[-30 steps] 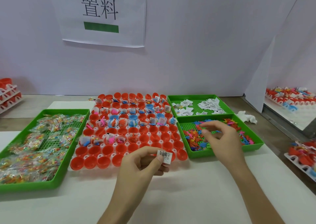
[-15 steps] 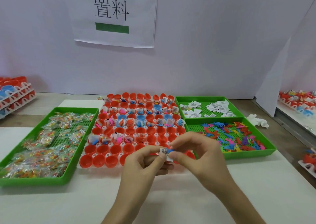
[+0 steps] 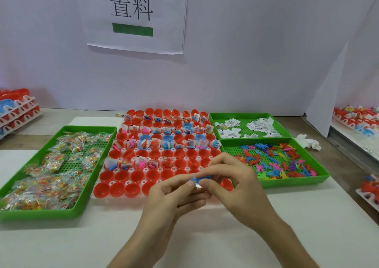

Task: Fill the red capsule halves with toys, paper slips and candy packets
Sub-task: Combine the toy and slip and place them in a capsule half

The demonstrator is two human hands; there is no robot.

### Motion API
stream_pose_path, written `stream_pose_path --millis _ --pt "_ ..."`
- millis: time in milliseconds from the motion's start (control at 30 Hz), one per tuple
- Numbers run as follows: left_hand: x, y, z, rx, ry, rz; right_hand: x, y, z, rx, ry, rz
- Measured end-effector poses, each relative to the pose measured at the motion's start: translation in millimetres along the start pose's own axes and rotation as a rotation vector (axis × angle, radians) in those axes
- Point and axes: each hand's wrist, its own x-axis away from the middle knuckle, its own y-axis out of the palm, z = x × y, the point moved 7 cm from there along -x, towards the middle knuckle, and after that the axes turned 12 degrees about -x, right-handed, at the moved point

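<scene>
A: Where's the piece right now?

B: I've got a small blue toy [image 3: 202, 178] pinched together with a white paper slip [image 3: 198, 185], just above the near right corner of the rack of red capsule halves [image 3: 117, 188].

A: Both hands on it?

B: Yes. My left hand [image 3: 174, 198] nips it between thumb and forefinger, the other fingers curled underneath. My right hand [image 3: 233, 187] pinches the same little bundle from the other side.

A: And the rack?

B: The far rows carry toys and slips, and a few halves there are blue. The two nearest rows show open red cups.

A: Supplies?

B: Candy packets [image 3: 51, 165] fill the left green tray [image 3: 41, 214] beside the rack. On the right, the slip tray [image 3: 240, 114] sits behind the toy tray [image 3: 297, 182], edges touching. Everything rests on the white counter [image 3: 205, 239].
</scene>
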Motion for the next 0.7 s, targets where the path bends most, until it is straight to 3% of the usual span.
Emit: stream_pose_path --millis 700 --pt "1.6 0.7 5.7 0.013 0.082 0.027 0.2 -1.1 3.1 -0.096 0.052 -0.015"
